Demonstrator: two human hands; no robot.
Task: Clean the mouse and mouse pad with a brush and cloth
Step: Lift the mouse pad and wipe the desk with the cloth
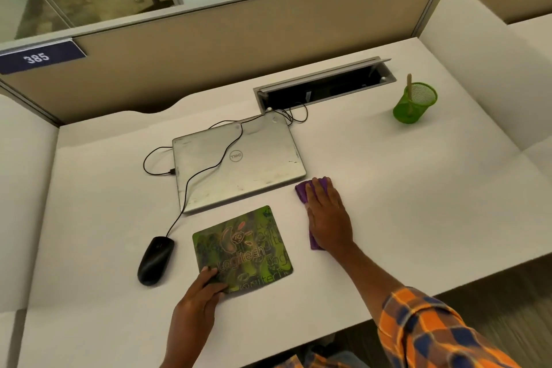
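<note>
Desk [388, 188], white and broad, carries everything here. Largest on it is a closed silver laptop [239, 161], with a black cable [209, 170] trailing across its lid and down to the mouse. Just in front of the laptop lies the green printed mouse pad [248, 245], flat and slightly skewed. The left hand [198, 302] rests on the pad's near left corner, fingers close together and pressed flat on its surface, thumb on top near the edge (not a pinch, so far as can be seen). To the pad's right, the right hand [327, 215] lies palm down, fingers slightly spread and extended, flat upon a purple cloth [304, 191]; the cloth shows beyond the fingertips, near the laptop's front corner, and again beside the heel of the hand. The black mouse [155, 260] sits just left of the pad, apart from both hands. At the far right stands a green mesh cup [415, 103] with a wooden handle [409, 84] sticking up from it.
</note>
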